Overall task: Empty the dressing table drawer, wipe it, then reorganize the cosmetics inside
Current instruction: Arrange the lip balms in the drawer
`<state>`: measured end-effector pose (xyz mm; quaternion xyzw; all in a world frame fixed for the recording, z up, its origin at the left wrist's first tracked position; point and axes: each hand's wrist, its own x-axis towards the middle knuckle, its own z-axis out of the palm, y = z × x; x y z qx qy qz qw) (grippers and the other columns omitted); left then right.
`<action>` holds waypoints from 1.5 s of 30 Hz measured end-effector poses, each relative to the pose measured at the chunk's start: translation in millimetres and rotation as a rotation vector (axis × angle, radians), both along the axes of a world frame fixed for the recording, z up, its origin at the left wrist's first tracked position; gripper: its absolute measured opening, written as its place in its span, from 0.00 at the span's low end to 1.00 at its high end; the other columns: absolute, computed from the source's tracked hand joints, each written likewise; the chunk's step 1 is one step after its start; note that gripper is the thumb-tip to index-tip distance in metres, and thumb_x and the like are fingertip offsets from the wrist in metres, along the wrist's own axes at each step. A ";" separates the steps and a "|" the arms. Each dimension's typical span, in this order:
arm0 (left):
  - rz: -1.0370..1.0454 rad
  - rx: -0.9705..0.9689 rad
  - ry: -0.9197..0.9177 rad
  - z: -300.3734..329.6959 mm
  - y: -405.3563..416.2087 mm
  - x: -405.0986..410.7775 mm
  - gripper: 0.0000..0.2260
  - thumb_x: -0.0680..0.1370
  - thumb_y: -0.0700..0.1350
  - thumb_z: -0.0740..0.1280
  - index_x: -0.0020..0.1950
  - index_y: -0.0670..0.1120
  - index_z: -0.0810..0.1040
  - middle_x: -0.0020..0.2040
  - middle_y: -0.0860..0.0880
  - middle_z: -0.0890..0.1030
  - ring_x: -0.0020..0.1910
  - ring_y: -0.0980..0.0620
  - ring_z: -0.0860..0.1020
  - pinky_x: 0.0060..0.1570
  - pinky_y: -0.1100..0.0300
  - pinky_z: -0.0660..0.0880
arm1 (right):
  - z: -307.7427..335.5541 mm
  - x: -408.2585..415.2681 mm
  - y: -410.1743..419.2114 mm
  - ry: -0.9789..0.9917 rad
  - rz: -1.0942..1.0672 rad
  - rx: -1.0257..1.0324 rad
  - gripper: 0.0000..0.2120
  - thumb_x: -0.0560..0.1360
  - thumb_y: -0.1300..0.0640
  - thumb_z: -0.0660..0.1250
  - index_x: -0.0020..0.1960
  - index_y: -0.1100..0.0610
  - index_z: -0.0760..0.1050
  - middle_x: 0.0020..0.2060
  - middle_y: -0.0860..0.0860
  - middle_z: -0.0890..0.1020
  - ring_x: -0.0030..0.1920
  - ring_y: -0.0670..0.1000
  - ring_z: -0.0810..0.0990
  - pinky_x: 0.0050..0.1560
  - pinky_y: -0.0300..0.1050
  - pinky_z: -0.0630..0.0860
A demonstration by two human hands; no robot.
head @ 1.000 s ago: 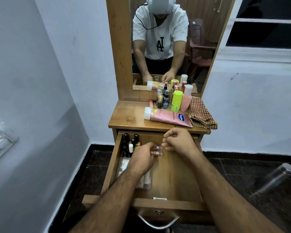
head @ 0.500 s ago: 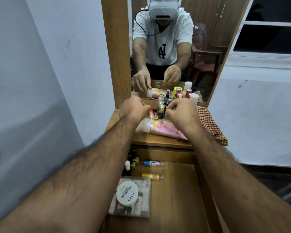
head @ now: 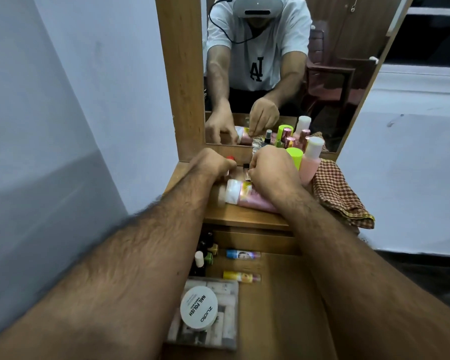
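Both arms reach forward over the open drawer (head: 283, 294) to the top of the dressing table (head: 244, 216). The left hand (head: 213, 163) is at the far left part of the tabletop, its fingers curled around a small item with a red cap (head: 230, 158); only the cap shows, so what the item is cannot be told. The right hand (head: 270, 167) is just to the right of it, fingers curled downward among the small bottles in front of the mirror (head: 270, 74). A small dark item (head: 246, 170) stands at its fingertips, but whether the hand pinches it cannot be told from this view.

A pink tube (head: 244, 196) with a white cap lies on its side on the tabletop, near the person, partly under the right wrist. To the right of the right hand stand a bottle with a lime green cap (head: 294, 154) and a pink bottle (head: 311, 162) with a white cap. A checked cloth (head: 338, 193) lies at the right edge of the tabletop and hangs a little over it.

Inside the drawer, at the far left corner, several small nail polish bottles (head: 205, 252) stand together. Two small tubes lie on their sides to the right of them: a blue one (head: 240, 254) farther and a yellow one (head: 240, 276) nearer. Nearer still, at the left, a clear box (head: 226, 320) carries a round white jar (head: 199, 307) marked "NAIL POLISH".
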<state>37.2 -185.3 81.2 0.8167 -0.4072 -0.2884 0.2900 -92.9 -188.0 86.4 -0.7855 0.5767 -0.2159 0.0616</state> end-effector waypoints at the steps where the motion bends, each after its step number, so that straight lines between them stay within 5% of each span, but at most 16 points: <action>1: 0.018 -0.020 0.035 -1.4 3.4 6.8 0.15 0.74 0.56 0.72 0.45 0.44 0.80 0.40 0.48 0.82 0.36 0.52 0.78 0.32 0.59 0.71 | 1.3 4.1 0.7 0.038 -0.003 -0.003 0.07 0.73 0.64 0.67 0.47 0.57 0.83 0.45 0.55 0.84 0.46 0.57 0.81 0.42 0.44 0.76; 4: 0.068 -0.076 0.098 -5.3 14.4 25.3 0.15 0.73 0.57 0.72 0.43 0.45 0.81 0.41 0.48 0.83 0.40 0.51 0.80 0.41 0.58 0.76 | 8.1 19.2 4.2 0.152 -0.048 0.009 0.09 0.76 0.65 0.66 0.54 0.59 0.81 0.51 0.57 0.82 0.50 0.58 0.80 0.41 0.46 0.71; 9: 0.085 -0.128 0.127 -16.6 27.6 47.5 0.17 0.73 0.57 0.72 0.48 0.43 0.81 0.44 0.48 0.81 0.44 0.50 0.79 0.38 0.58 0.71 | 12.4 40.2 7.3 0.324 -0.129 0.041 0.15 0.77 0.66 0.64 0.61 0.58 0.79 0.58 0.56 0.81 0.58 0.58 0.80 0.43 0.48 0.72; 12: 0.103 -0.149 0.139 -22.2 33.3 55.4 0.19 0.73 0.60 0.71 0.50 0.44 0.81 0.42 0.49 0.79 0.47 0.49 0.78 0.42 0.57 0.73 | 11.7 45.3 6.2 0.355 -0.170 0.062 0.15 0.77 0.66 0.64 0.61 0.58 0.79 0.60 0.56 0.80 0.59 0.58 0.80 0.43 0.49 0.72; 22: 0.094 -0.190 0.165 -25.6 47.7 65.0 0.20 0.73 0.56 0.72 0.55 0.42 0.81 0.45 0.47 0.79 0.50 0.48 0.80 0.33 0.59 0.67 | 10.4 52.2 -2.5 0.364 -0.212 0.077 0.11 0.77 0.57 0.70 0.58 0.58 0.79 0.55 0.56 0.81 0.56 0.58 0.80 0.43 0.49 0.73; 27: 0.069 -0.192 0.196 -25.8 53.5 62.9 0.16 0.72 0.53 0.72 0.51 0.42 0.83 0.45 0.47 0.81 0.50 0.48 0.80 0.36 0.57 0.69 | 9.7 53.5 -4.4 0.366 -0.211 0.088 0.11 0.77 0.63 0.65 0.58 0.59 0.78 0.55 0.56 0.81 0.57 0.59 0.80 0.43 0.49 0.73; 35: 0.003 -0.252 0.164 -18.7 69.1 55.7 0.11 0.74 0.49 0.72 0.35 0.46 0.79 0.34 0.51 0.76 0.38 0.54 0.74 0.35 0.58 0.67 | 17.4 46.0 0.5 0.204 -0.161 -0.006 0.09 0.76 0.52 0.70 0.53 0.56 0.80 0.52 0.55 0.82 0.53 0.58 0.81 0.41 0.47 0.73; 40: -0.015 -0.327 0.204 -13.7 88.0 48.7 0.11 0.74 0.45 0.73 0.32 0.47 0.77 0.35 0.52 0.78 0.42 0.52 0.78 0.44 0.55 0.74 | 34.6 32.5 15.8 -0.028 -0.096 -0.091 0.11 0.74 0.45 0.70 0.44 0.53 0.80 0.44 0.51 0.83 0.49 0.56 0.81 0.42 0.47 0.75; 45: 0.010 -0.379 0.358 -18.3 122.8 18.1 0.10 0.70 0.42 0.74 0.35 0.46 0.73 0.33 0.48 0.77 0.34 0.51 0.77 0.31 0.61 0.71 | 23.3 -0.6 61.3 -0.402 0.028 -0.092 0.06 0.72 0.52 0.71 0.48 0.52 0.80 0.40 0.47 0.82 0.43 0.49 0.81 0.44 0.52 0.80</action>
